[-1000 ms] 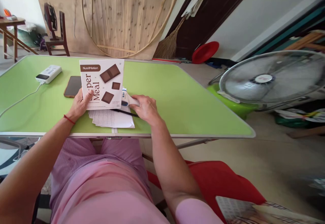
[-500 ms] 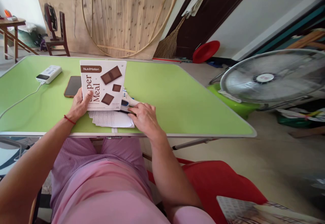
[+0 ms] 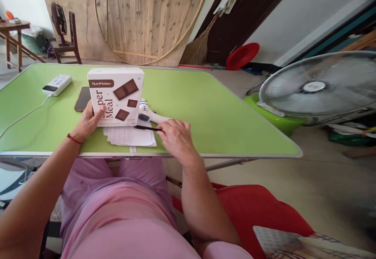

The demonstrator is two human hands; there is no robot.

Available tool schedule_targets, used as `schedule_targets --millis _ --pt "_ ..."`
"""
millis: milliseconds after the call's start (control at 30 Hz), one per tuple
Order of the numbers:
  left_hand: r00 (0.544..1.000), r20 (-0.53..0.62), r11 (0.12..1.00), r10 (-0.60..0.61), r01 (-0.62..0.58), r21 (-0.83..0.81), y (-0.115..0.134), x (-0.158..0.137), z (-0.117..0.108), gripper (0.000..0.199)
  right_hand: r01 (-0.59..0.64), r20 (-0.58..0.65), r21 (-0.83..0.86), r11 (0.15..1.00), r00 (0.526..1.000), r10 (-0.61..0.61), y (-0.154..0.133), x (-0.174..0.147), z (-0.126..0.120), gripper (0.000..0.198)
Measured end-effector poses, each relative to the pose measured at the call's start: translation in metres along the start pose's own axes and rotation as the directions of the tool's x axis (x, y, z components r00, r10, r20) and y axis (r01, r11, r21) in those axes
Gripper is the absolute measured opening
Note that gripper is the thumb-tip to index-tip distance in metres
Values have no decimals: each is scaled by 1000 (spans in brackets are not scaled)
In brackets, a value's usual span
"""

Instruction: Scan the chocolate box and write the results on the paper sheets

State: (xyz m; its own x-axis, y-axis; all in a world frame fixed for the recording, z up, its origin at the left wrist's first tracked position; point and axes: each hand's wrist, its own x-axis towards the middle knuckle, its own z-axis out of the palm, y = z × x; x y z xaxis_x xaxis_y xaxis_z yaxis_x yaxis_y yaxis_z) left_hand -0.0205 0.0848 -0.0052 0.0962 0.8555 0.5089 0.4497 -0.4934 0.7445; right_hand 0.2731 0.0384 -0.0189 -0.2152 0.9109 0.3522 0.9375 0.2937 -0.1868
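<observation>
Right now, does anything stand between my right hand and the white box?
Yes, the white handheld device appears between your right hand and the white box, just beyond the black pen that hand holds.

left arm (image 3: 38,196) reaching forward, left hand (image 3: 90,118) clasping, thumb (image 3: 101,111) in front; right arm (image 3: 199,204) bent, right hand (image 3: 178,137) palm down, fingers (image 3: 175,125) pinching.

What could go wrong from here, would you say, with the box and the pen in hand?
The left hand holds the NutriMotion box, which partly hides the smartphone; lowering it there might knock the smartphone.

The right hand grips the black pen over the paper sheets, so a slip could mark them if the tip is bare.

The white handheld device extends close to that hand, so a sideways move might nudge it.
</observation>
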Motion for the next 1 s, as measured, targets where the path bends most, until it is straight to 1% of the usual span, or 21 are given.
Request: schedule_targets --millis 67,133,200,233,267,333,367,400,433,467,500,533,567,600,633,667,700,767,867,933,1000 --pt "999 52 1000 4 -3 -20 6 -1 -4 55 -12 -48 -13 1000 999 12 7 -5 -7 19" --pt "995 100 1000 4 -2 -30 11 -1 -7 54 -32 -101 13 999 994 33 13 -9 -15 16" --pt "991 134 999 -9 14 -38 15 -4 -10 52 -36 -192 133 990 979 62 13 -11 -22 14" --pt "989 145 998 -21 28 -50 16 -6 -11 52 -29 -263 230 973 961 91 11 -12 -24 14" --pt "988 151 997 -36 46 -66 16 -10 -12 51 -11 -342 340 940 930 135 7 -12 -26 15" --pt "988 136 993 -75 86 -82 17 -23 -12 51 66 -476 549 833 844 247 -4 -12 -28 17" --pt "990 103 992 -98 105 -64 19 -31 -11 49 116 -518 631 767 799 306 -12 -13 -28 17" --pt "992 52 993 -119 120 -17 21 -41 -10 47 168 -538 696 699 766 352 -19 -13 -27 17" --pt "991 -26 988 -134 136 72 24 -51 -8 42 210 -539 748 629 746 392 -27 -13 -27 16" --pt "987 -108 973 -121 139 183 28 -61 -5 37 236 -518 794 560 745 420 -35 -14 -25 16" --pt "986 -147 952 -76 116 283 33 -70 -2 31 242 -477 837 491 763 437 -43 -14 -24 13" --pt "991 -137 928 0 51 368 39 -79 2 26 231 -419 878 420 796 437 -50 -15 -22 9" --pt "995 -71 906 63 -28 423 45 -86 6 21 206 -350 914 350 837 421 -57 -15 -20 7" --pt "992 5 880 129 -116 460 50 -92 11 19 172 -278 943 283 875 395 -64 -15 -17 10" --pt "978 82 847 191 -207 490 54 -96 16 21 136 -214 964 227 905 367 -71 -15 -14 15" --pt "959 149 814 240 -282 508 56 -100 21 26 100 -162 977 191 924 345 -78 -15 -11 17" --pt "941 196 787 276 -339 516 57 -102 25 32 65 -122 982 176 935 332 -83 -15 -7 15" --pt "917 243 745 316 -398 535 56 -107 31 40 13 -77 979 201 946 314 -91 -14 3 9" --pt "901 258 683 349 -433 588 51 -113 37 39 -5 -79 954 299 960 269 -92 -15 17 11" --pt "893 264 644 364 -446 622 49 -116 38 34 3 -97 930 367 966 238 -87 -19 23 7" --pt "894 255 627 368 -441 642 49 -118 39 31 8 -114 895 446 971 212 -80 -24 26 4"
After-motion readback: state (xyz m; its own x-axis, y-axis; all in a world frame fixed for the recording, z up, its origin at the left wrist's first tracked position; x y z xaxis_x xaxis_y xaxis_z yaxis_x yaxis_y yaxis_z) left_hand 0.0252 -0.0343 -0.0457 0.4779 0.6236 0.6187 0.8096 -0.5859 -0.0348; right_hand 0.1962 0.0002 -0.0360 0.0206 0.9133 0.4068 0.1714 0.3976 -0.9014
